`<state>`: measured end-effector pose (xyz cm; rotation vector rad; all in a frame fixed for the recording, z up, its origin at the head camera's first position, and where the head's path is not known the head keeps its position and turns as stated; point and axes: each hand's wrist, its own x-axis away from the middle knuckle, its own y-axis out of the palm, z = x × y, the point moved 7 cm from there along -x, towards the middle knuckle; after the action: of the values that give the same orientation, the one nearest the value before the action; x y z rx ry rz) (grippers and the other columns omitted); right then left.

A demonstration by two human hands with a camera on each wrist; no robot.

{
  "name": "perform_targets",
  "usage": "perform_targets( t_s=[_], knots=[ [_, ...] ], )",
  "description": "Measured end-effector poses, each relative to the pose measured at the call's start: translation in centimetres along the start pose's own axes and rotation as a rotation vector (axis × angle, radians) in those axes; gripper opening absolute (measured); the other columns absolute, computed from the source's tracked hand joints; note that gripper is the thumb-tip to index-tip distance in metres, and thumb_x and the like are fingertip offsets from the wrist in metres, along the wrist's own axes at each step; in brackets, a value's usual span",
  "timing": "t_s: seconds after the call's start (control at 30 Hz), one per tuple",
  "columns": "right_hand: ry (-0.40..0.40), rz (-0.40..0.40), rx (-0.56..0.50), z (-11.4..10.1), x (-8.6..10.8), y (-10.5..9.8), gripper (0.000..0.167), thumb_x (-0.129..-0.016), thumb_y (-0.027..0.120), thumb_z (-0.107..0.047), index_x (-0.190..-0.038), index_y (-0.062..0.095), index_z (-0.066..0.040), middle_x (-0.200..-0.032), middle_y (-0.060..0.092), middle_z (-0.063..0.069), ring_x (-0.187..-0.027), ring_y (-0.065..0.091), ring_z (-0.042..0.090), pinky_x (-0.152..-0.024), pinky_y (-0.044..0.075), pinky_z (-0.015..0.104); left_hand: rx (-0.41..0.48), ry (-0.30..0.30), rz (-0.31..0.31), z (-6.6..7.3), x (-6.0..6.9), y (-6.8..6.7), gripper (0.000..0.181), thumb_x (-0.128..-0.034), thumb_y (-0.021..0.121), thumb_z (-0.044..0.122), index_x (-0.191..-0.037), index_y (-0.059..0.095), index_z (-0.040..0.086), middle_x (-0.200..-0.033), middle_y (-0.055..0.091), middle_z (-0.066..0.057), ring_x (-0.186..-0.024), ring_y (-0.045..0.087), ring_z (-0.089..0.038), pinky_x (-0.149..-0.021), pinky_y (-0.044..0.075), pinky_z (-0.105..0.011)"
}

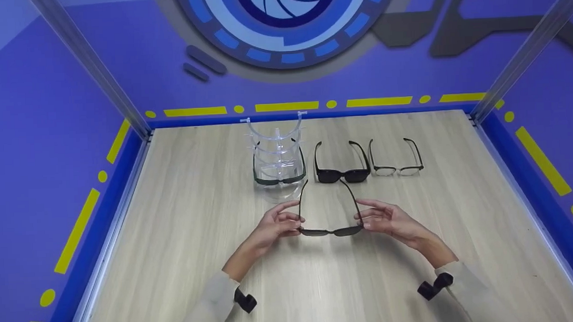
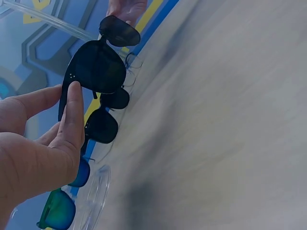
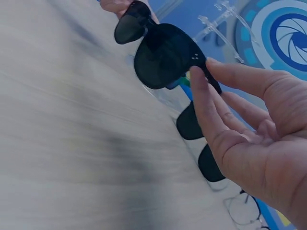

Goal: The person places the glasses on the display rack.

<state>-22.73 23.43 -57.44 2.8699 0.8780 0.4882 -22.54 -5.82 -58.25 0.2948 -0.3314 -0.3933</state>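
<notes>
Both hands hold one pair of black sunglasses (image 1: pixel 348 231) above the table, lenses toward the person and temples stretching away. My left hand (image 1: pixel 273 224) pinches the left temple near its hinge between thumb and fingers. On the other side my right hand (image 1: pixel 389 220) pinches the right temple the same way. The dark lenses (image 2: pixel 100 67) fill the upper part of the left wrist view, and three small dots mark the frame's corner. Just beyond is a clear tiered display stand (image 1: pixel 279 156), with green-blue mirrored sunglasses (image 1: pixel 268 182) at its lower part.
Behind the held pair, thick black sunglasses (image 1: pixel 343 176) lie on the wooden table (image 1: pixel 184 222). To their right are clear-lensed eyeglasses (image 1: pixel 398 170). Blue panels (image 1: pixel 284 94) with yellow marks wall the table's back and sides.
</notes>
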Motion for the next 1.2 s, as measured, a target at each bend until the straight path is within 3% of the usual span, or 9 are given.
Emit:
perform_targets(
  t_s=[0.2,0.43,0.67,0.93,1.2],
  knots=[
    [-0.010,0.011,-0.008,0.0,-1.0,1.0,0.075,-0.095,0.068,-0.001,-0.159,0.029,-0.002,-0.133,0.068,0.009,-0.115,0.069,0.012,-0.104,0.055,0.030,-0.018,0.006,0.025,0.7,0.5,-1.3,0.064,-0.0914,0.069,-0.005,-0.150,0.044,-0.001,-0.101,0.073,-0.001,-0.091,0.073,-0.014,-0.082,0.063,-0.027],
    [-0.023,0.002,-0.012,-0.2,-2.3,1.9,0.075,-0.094,0.068,0.000,-0.158,0.029,0.001,-0.132,0.069,0.009,-0.114,0.069,0.012,-0.108,0.054,0.039,-0.036,0.017,0.030,1.2,0.8,-2.4,0.063,-0.0928,0.067,-0.005,-0.151,0.042,-0.002,-0.102,0.073,-0.001,-0.089,0.073,-0.012,-0.082,0.063,-0.026],
    [-0.027,0.019,-0.024,-0.8,-3.5,2.6,0.075,-0.094,0.068,0.000,-0.158,0.030,0.001,-0.134,0.067,0.012,-0.117,0.068,0.015,-0.104,0.055,0.030,-0.034,0.031,0.067,1.8,1.0,-3.6,0.063,-0.0922,0.068,-0.005,-0.150,0.043,-0.002,-0.103,0.074,0.000,-0.090,0.073,-0.012,-0.083,0.063,-0.026],
    [-0.032,0.046,-0.042,-1.7,-4.8,3.2,0.073,-0.093,0.070,0.000,-0.156,0.035,0.000,-0.130,0.069,0.008,-0.118,0.067,0.017,-0.105,0.055,0.030,-0.051,0.051,0.111,2.5,1.1,-4.7,0.063,-0.0922,0.068,-0.005,-0.150,0.043,-0.001,-0.105,0.074,0.000,-0.097,0.072,-0.011,-0.085,0.063,-0.026],
    [-0.031,0.051,-0.048,-2.1,-5.9,3.6,0.071,-0.093,0.070,0.000,-0.156,0.038,-0.002,-0.137,0.063,0.018,-0.122,0.066,0.020,-0.105,0.055,0.031,-0.048,0.072,0.130,3.1,1.4,-5.4,0.062,-0.0927,0.067,-0.005,-0.150,0.043,-0.002,-0.103,0.074,0.001,-0.096,0.073,-0.011,-0.084,0.063,-0.026]
  ],
)
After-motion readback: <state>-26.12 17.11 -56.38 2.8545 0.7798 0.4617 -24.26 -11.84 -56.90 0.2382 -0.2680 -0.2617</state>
